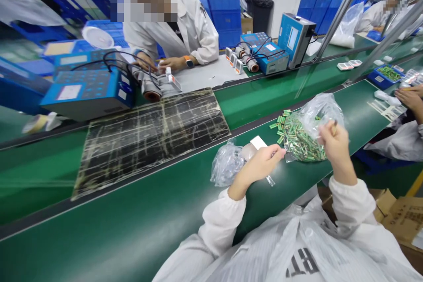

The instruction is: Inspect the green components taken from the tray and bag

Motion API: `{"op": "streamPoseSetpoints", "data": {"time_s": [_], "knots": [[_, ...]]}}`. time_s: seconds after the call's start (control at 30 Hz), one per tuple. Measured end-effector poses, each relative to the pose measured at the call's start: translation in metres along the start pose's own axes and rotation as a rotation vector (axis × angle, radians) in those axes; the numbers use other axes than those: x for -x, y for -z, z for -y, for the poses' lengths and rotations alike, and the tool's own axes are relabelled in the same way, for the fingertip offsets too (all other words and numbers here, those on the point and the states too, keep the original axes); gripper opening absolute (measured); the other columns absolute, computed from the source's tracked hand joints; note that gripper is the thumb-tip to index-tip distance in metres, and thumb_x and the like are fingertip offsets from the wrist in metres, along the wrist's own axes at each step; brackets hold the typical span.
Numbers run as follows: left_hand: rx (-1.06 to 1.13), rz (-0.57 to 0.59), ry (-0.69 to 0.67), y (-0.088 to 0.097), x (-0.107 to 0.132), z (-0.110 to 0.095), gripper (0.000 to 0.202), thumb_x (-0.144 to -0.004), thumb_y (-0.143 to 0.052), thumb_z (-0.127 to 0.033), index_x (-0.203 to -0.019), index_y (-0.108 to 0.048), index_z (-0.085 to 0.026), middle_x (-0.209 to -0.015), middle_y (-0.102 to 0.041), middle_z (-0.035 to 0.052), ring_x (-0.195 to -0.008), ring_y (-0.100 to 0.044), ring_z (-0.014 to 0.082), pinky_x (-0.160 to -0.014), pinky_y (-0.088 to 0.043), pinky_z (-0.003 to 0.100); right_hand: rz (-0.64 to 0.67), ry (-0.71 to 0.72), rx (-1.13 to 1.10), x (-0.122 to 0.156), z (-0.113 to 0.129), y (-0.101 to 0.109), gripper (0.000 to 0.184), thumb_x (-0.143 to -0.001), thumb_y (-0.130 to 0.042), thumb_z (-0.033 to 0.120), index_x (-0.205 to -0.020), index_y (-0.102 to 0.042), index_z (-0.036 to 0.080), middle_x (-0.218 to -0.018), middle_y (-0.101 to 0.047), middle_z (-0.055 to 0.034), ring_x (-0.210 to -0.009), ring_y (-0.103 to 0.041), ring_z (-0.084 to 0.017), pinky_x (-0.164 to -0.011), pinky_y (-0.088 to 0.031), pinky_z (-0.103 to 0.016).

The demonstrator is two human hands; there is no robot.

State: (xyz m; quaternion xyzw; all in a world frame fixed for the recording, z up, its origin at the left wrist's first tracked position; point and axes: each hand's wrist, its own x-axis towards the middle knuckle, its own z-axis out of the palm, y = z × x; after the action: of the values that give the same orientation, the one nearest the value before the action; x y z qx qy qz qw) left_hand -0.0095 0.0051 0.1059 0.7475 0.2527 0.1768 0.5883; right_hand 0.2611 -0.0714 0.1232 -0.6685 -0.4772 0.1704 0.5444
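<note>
My left hand (pixel 262 161) is closed above the green bench, its thumb and fingers pinched; what they hold is too small to make out. My right hand (pixel 336 143) is raised over the right side of a heap of small green circuit boards (pixel 302 141), fingers closed, with a small dark end showing at the top. A clear plastic bag (pixel 322 112) lies over the heap's far side, just behind my right hand. Beside my left wrist rests another crumpled clear bag (pixel 228 163). A white flat piece (pixel 258 142) lies just beyond my left hand.
A scuffed dark mat (pixel 155 136) spans the green belt. Across it, a person in white (pixel 198 31) works beside blue test instruments (pixel 95 88). At right, a co-worker's hands (pixel 411 97) are near a blue bin (pixel 385 75) of green parts. Cardboard boxes (pixel 401 218) stand below.
</note>
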Motion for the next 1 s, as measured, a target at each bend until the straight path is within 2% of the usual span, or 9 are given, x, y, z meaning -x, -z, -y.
{"op": "streamPoseSetpoints", "data": {"time_s": [0.17,0.3,0.4,0.47,0.57,0.63,0.73,0.83,1.0], "knots": [[0.061,0.000,-0.024,-0.026,-0.008,0.008,0.033,-0.100,-0.060,-0.050,-0.090,-0.061,-0.018,-0.073,-0.057,-0.0035,-0.068,-0.049,0.0135,-0.065,-0.035,0.027,0.319,-0.232,-0.409,0.077,-0.012,-0.068,0.051,-0.097,-0.072,0.055,-0.075,-0.037,0.025,-0.059,-0.033,0.0084,-0.050,-0.029,-0.010,-0.049,-0.026,-0.024],[0.122,-0.030,-0.060,-0.033,-0.008,0.017,0.046,-0.104,-0.053,-0.053,-0.074,-0.047,-0.019,-0.068,-0.050,-0.0033,-0.064,-0.043,0.0111,-0.061,-0.033,0.026,0.400,-0.297,-0.502,0.083,-0.039,-0.084,0.055,-0.102,-0.049,0.072,-0.075,-0.035,0.026,-0.059,-0.030,0.0079,-0.047,-0.026,-0.011,-0.047,-0.024,-0.025],[0.392,-0.121,0.006,-0.034,-0.014,0.026,0.049,-0.103,-0.051,-0.061,-0.075,-0.043,-0.021,-0.061,-0.039,-0.0067,-0.054,-0.036,0.0089,-0.054,-0.031,0.024,0.384,-0.169,-0.070,0.054,-0.060,-0.080,0.043,-0.105,-0.047,0.062,-0.084,-0.051,0.024,-0.060,-0.043,0.0042,-0.052,-0.043,-0.016,-0.053,-0.036,-0.027],[0.557,-0.207,0.020,-0.036,-0.021,0.030,0.049,-0.100,-0.056,-0.064,-0.079,-0.048,-0.020,-0.060,-0.035,-0.0086,-0.050,-0.031,0.0073,-0.049,-0.027,0.023,0.450,-0.069,0.397,0.031,-0.068,-0.080,0.026,-0.105,-0.052,0.043,-0.115,-0.062,0.022,-0.072,-0.061,-0.0019,-0.066,-0.061,-0.021,-0.065,-0.046,-0.030],[0.659,-0.296,0.005,-0.039,-0.031,0.029,0.045,-0.097,-0.064,-0.060,-0.106,-0.062,-0.016,-0.067,-0.047,-0.0063,-0.048,-0.031,0.0052,-0.047,-0.024,0.022,0.648,0.001,0.969,0.006,-0.073,-0.088,0.045,-0.103,-0.050,0.024,-0.148,-0.053,0.021,-0.099,-0.074,-0.0141,-0.091,-0.073,-0.029,-0.081,-0.051,-0.035],[0.686,-0.300,0.005,-0.038,-0.034,0.028,0.045,-0.095,-0.067,-0.055,-0.121,-0.062,-0.017,-0.072,-0.052,-0.0050,-0.047,-0.031,0.0042,-0.047,-0.024,0.021,0.719,0.020,1.107,-0.003,-0.073,-0.095,0.039,-0.103,-0.049,0.021,-0.140,-0.059,0.020,-0.105,-0.075,-0.0181,-0.097,-0.075,-0.031,-0.085,-0.052,-0.037],[0.693,-0.338,0.043,-0.028,-0.029,0.029,0.033,-0.091,-0.069,-0.048,-0.099,-0.064,-0.016,-0.062,-0.041,-0.0083,-0.045,-0.026,0.0041,-0.045,-0.019,0.020,0.698,0.051,1.119,-0.009,-0.072,-0.103,0.026,-0.104,-0.049,0.022,-0.124,-0.065,0.018,-0.103,-0.075,-0.0182,-0.097,-0.075,-0.032,-0.085,-0.052,-0.038],[0.662,-0.421,0.077,-0.011,-0.020,0.030,0.039,-0.093,-0.060,-0.052,-0.072,-0.049,-0.020,-0.057,-0.027,-0.0098,-0.045,-0.023,0.0050,-0.046,-0.017,0.021,0.553,0.001,0.814,-0.009,-0.066,-0.102,0.016,-0.102,-0.060,0.032,-0.110,-0.064,0.019,-0.087,-0.072,-0.0092,-0.081,-0.071,-0.024,-0.074,-0.049,-0.031],[0.170,-0.416,0.051,0.000,-0.011,0.022,0.052,-0.099,-0.050,-0.063,-0.071,-0.045,-0.020,-0.063,-0.040,-0.0050,-0.059,-0.038,0.0103,-0.057,-0.030,0.025,0.334,-0.360,-0.428,0.017,-0.021,-0.098,0.046,-0.084,-0.082,0.052,-0.095,-0.045,0.026,-0.058,-0.032,0.0140,-0.041,-0.025,-0.007,-0.043,-0.022,-0.022]]}}
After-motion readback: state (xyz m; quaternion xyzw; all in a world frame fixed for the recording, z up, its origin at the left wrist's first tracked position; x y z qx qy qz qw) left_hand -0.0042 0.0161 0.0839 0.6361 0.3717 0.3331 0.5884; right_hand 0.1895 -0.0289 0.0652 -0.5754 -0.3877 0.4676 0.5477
